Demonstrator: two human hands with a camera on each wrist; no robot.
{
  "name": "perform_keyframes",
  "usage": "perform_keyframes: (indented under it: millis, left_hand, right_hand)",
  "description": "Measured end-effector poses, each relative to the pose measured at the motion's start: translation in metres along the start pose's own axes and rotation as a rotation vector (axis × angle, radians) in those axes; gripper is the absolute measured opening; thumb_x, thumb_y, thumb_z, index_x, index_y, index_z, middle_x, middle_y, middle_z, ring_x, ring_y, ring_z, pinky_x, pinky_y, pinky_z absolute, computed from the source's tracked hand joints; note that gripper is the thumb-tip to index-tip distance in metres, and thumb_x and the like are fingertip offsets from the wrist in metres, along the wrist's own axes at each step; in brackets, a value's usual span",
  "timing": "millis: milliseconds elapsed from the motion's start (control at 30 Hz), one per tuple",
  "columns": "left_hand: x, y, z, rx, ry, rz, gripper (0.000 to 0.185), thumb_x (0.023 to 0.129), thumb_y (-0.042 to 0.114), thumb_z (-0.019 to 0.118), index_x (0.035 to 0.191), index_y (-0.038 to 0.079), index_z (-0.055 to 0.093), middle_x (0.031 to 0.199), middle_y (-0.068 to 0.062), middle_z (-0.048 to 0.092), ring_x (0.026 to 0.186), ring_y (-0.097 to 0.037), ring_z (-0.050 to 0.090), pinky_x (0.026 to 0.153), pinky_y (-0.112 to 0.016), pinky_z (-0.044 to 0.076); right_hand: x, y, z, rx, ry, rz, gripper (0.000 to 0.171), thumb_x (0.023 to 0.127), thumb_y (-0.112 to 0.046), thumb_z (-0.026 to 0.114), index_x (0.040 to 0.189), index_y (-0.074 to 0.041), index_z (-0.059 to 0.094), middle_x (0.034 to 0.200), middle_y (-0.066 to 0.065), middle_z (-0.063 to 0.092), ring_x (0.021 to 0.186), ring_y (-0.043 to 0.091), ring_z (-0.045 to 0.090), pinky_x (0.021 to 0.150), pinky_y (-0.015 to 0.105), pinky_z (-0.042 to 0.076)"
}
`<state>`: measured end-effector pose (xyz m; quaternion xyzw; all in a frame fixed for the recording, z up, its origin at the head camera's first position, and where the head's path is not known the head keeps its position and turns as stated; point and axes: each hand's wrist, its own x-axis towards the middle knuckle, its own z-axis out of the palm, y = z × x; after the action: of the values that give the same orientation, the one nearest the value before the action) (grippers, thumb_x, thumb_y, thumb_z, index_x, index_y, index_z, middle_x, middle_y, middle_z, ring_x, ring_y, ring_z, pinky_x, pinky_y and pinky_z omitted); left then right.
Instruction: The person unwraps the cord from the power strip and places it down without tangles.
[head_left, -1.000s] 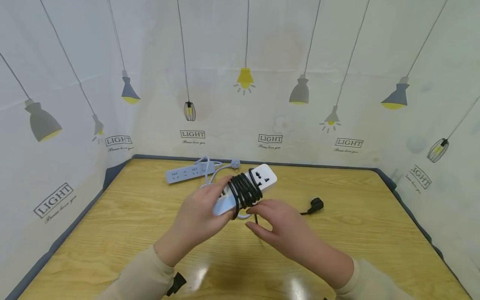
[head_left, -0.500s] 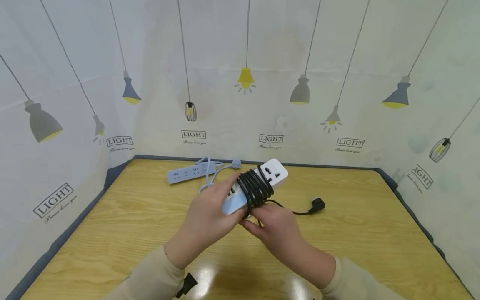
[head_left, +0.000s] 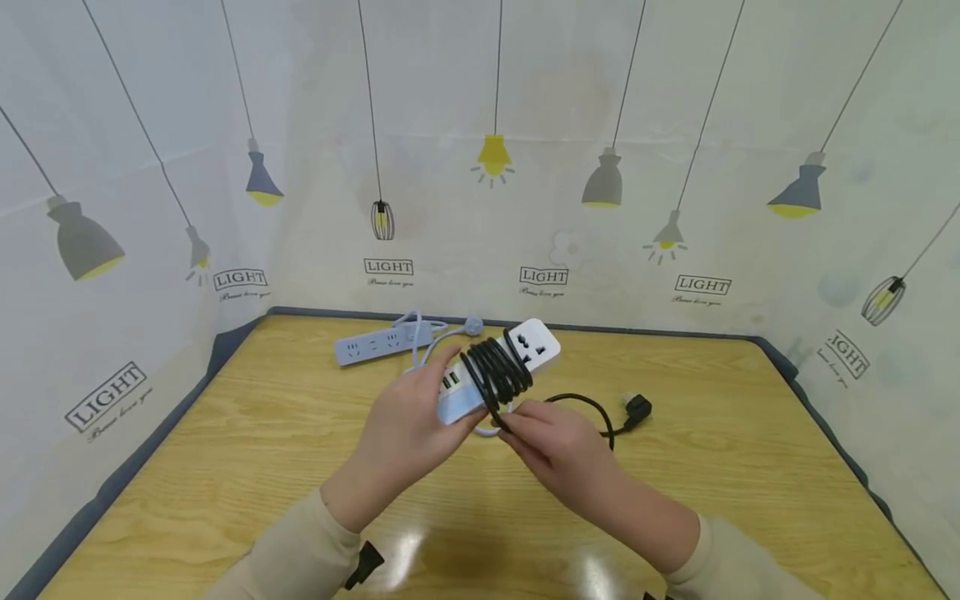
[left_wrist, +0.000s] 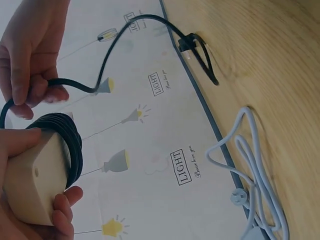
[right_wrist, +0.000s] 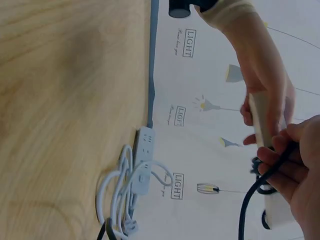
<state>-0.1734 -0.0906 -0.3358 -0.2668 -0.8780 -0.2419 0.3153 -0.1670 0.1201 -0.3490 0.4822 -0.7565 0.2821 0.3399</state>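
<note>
My left hand [head_left: 401, 425] grips a white power strip [head_left: 537, 343] by its lower left end, holding it tilted above the table. Several turns of its black cord [head_left: 497, 371] are wound around the strip's middle. Just below the windings, my right hand [head_left: 562, 442] pinches the cord between thumb and fingers. In the left wrist view, the loose length of cord [left_wrist: 159, 19] runs from the right hand to a black plug [left_wrist: 187, 43]. That plug [head_left: 638, 410] lies on the table to the right in the head view.
A second, pale power strip [head_left: 375, 344] lies at the back left of the wooden table [head_left: 225, 467]. Its pale cord and round plug [head_left: 472, 326] lie beside it. A printed sheet with lamp drawings [head_left: 450, 83] stands around the table's back and sides.
The wrapped strip moved right, then back left. My right hand now pinches the cord just under the windings, and the loose cord near the plug has risen into a loop.
</note>
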Motion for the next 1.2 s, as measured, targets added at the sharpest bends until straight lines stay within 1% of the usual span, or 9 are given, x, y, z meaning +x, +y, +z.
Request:
perform_keyframes:
  millis: [167, 267, 400, 533, 633, 733, 900, 1033, 1200]
  left_hand:
    - [-0.003, -0.004, 0.001, -0.009, -0.028, 0.001, 0.075, 0.069, 0.025, 0.088, 0.128, -0.006, 0.054, 0.101, -0.017, 0.068, 0.085, -0.03, 0.065, 0.07, -0.043, 0.052]
    - [-0.003, -0.005, 0.003, -0.024, -0.041, 0.007, 0.065, 0.068, 0.02, 0.087, 0.121, -0.005, 0.058, 0.101, -0.014, 0.067, 0.087, -0.03, 0.064, 0.074, -0.043, 0.051]
    - [-0.003, -0.004, 0.006, -0.015, -0.066, 0.002, 0.051, 0.068, 0.017, 0.085, 0.109, -0.002, 0.062, 0.095, -0.009, 0.066, 0.084, -0.027, 0.062, 0.073, -0.041, 0.051]
    - [-0.004, -0.002, 0.008, 0.006, -0.102, -0.033, 0.049, 0.065, 0.018, 0.084, 0.104, -0.001, 0.062, 0.092, -0.009, 0.064, 0.083, -0.026, 0.061, 0.071, -0.04, 0.05]
    - [-0.006, 0.0, 0.01, 0.01, -0.136, -0.071, 0.052, 0.063, 0.021, 0.085, 0.105, 0.0, 0.062, 0.094, -0.009, 0.064, 0.085, -0.026, 0.061, 0.072, -0.041, 0.05]
    - [-0.007, 0.001, 0.011, 0.032, -0.17, -0.091, 0.054, 0.066, 0.028, 0.087, 0.108, 0.004, 0.063, 0.094, -0.009, 0.065, 0.083, -0.025, 0.061, 0.068, -0.04, 0.051]
    - [-0.012, 0.0, 0.011, 0.119, -0.197, -0.038, 0.058, 0.066, 0.037, 0.086, 0.112, 0.01, 0.063, 0.087, -0.006, 0.065, 0.074, -0.022, 0.061, 0.06, -0.037, 0.049]
    - [-0.016, 0.0, 0.009, 0.116, -0.205, 0.017, 0.058, 0.065, 0.038, 0.087, 0.113, 0.013, 0.064, 0.084, -0.003, 0.063, 0.07, -0.019, 0.059, 0.058, -0.035, 0.048]
    - [-0.02, 0.0, 0.007, 0.06, -0.211, 0.071, 0.061, 0.065, 0.038, 0.087, 0.117, 0.013, 0.066, 0.088, -0.001, 0.062, 0.073, -0.017, 0.059, 0.063, -0.033, 0.049]
  right_hand:
    - [0.005, 0.011, -0.012, 0.002, -0.013, -0.08, 0.035, 0.103, -0.025, 0.046, 0.099, -0.005, 0.074, 0.075, -0.001, 0.054, 0.062, 0.01, 0.044, 0.055, 0.02, 0.04]
    - [0.008, 0.017, -0.018, 0.015, -0.015, -0.119, 0.032, 0.103, -0.024, 0.048, 0.097, -0.007, 0.074, 0.074, 0.0, 0.05, 0.063, 0.013, 0.043, 0.057, 0.024, 0.039]
    - [0.013, 0.021, -0.025, 0.026, -0.01, -0.168, 0.028, 0.101, -0.022, 0.053, 0.093, -0.007, 0.075, 0.073, 0.0, 0.048, 0.064, 0.016, 0.043, 0.058, 0.029, 0.039]
    - [0.018, 0.023, -0.031, 0.034, -0.031, -0.183, 0.027, 0.101, -0.022, 0.054, 0.092, -0.006, 0.075, 0.073, 0.0, 0.046, 0.065, 0.016, 0.042, 0.06, 0.03, 0.038]
    - [0.021, 0.024, -0.036, 0.045, -0.064, -0.174, 0.028, 0.099, -0.027, 0.058, 0.092, -0.006, 0.074, 0.075, 0.0, 0.046, 0.067, 0.015, 0.04, 0.063, 0.03, 0.036]
    - [0.025, 0.028, -0.04, 0.043, -0.072, -0.155, 0.027, 0.095, -0.033, 0.064, 0.084, -0.009, 0.072, 0.074, -0.002, 0.045, 0.068, 0.015, 0.039, 0.064, 0.031, 0.035]
    - [0.03, 0.039, -0.043, 0.031, -0.063, -0.125, 0.033, 0.091, -0.036, 0.068, 0.068, -0.013, 0.061, 0.069, -0.004, 0.039, 0.065, 0.014, 0.036, 0.063, 0.03, 0.033]
    - [0.03, 0.049, -0.045, 0.023, -0.069, -0.104, 0.036, 0.092, -0.037, 0.067, 0.065, -0.015, 0.058, 0.067, -0.005, 0.038, 0.064, 0.014, 0.035, 0.063, 0.03, 0.032]
    - [0.023, 0.059, -0.046, -0.002, -0.091, -0.025, 0.013, 0.08, -0.02, 0.081, 0.075, -0.013, 0.072, 0.068, -0.007, 0.039, 0.066, 0.012, 0.033, 0.063, 0.028, 0.029]
